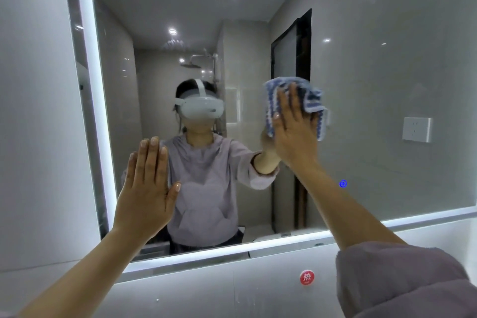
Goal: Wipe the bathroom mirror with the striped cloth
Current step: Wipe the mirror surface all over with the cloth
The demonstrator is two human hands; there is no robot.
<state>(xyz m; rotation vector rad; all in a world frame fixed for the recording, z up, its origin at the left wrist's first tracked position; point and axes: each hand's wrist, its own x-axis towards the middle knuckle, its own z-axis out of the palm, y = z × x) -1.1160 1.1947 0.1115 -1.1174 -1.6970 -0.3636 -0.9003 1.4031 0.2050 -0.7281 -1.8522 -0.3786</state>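
The bathroom mirror (387, 72) fills most of the view, framed by a lit white strip along its left and bottom edges. My right hand (294, 131) presses the blue-and-white striped cloth (309, 99) flat against the glass near the middle, fingers spread over the cloth. The cloth bunches out above and to the right of the fingers. My left hand (147, 188) rests flat on the lower left of the glass, fingers together and pointing up, holding nothing. The mirror reflects a person in a lilac hoodie wearing a white headset.
A small blue touch button (343, 183) glows on the glass at the lower right. A round red sticker (307, 277) sits on the white wall below the mirror. A white wall runs along the mirror's left side. Reflected are a socket plate (416, 129) and a shower head.
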